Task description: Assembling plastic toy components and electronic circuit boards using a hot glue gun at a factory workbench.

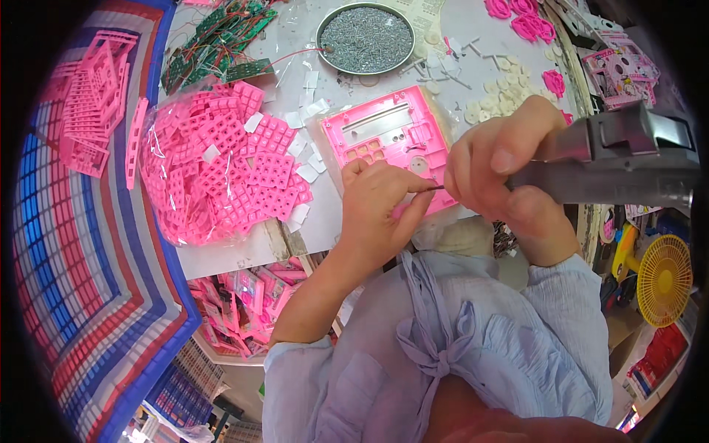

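A pink plastic casing [437, 139] lies on the table in front of me, its inside facing up, with a long slot and small square openings. My right hand [509, 159] is wrapped round a dark grey power screwdriver [613, 166], held sideways with its tip pointing left over the casing. My left hand [377, 207] rests over the casing's near side, thumb and forefinger pinched together at the thin dark tip. Whatever those fingertips hold, if anything, is too small to make out. A round metal dish [365, 73] of small grey screws [365, 38] stands beyond the casing.
Left of the casing sits a clear bag of pink keypad pieces [214, 162], with white slips beside it. Green circuit boards [214, 44] with red wires lie behind. White discs [502, 88] and pink loops [524, 22] are at right. A yellow fan [665, 280] stands lower right.
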The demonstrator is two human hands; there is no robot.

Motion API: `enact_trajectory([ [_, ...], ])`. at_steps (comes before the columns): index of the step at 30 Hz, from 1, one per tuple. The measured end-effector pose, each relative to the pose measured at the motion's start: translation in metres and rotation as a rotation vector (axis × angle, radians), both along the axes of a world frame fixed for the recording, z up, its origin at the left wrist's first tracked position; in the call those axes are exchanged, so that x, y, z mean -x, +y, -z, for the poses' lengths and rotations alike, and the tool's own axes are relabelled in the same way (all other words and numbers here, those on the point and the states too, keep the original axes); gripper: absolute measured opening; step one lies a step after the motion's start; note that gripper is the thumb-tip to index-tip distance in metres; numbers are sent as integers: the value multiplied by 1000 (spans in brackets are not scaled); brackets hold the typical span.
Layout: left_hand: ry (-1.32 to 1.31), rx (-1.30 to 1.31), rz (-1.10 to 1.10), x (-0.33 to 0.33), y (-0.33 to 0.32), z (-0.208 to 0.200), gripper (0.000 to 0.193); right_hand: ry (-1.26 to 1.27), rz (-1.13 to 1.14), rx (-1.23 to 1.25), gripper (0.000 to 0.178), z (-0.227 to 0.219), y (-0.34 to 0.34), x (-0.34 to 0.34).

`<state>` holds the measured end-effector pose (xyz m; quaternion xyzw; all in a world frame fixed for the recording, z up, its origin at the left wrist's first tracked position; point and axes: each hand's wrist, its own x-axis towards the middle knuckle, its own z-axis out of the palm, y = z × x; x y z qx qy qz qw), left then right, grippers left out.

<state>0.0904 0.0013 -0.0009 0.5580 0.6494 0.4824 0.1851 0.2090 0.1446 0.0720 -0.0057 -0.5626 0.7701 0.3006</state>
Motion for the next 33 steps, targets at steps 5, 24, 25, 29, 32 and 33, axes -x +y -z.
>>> enact_trajectory([
  [5, 205, -17, -65, 1, 3, 0, 19, 35, 20, -22, 34, 12, 1, -1],
  [24, 796, 186, 84, -5, -1, 6, 42, 29, 65, -65, 32, 16, 31, -14],
  [25, 803, 193, 90, -5, -2, 6, 43, 54, 40, -73, 32, 19, 34, -13],
  [29, 785, 224, 106, -6, -1, 3, 45, 82, -30, -107, 32, 20, 39, -12],
  [32, 718, 237, 147, 1, 3, -1, 45, 63, -14, -95, 32, 20, 37, -11],
  [33, 692, 239, 166, 5, 4, -2, 46, 77, -19, -94, 32, 21, 37, -10],
])
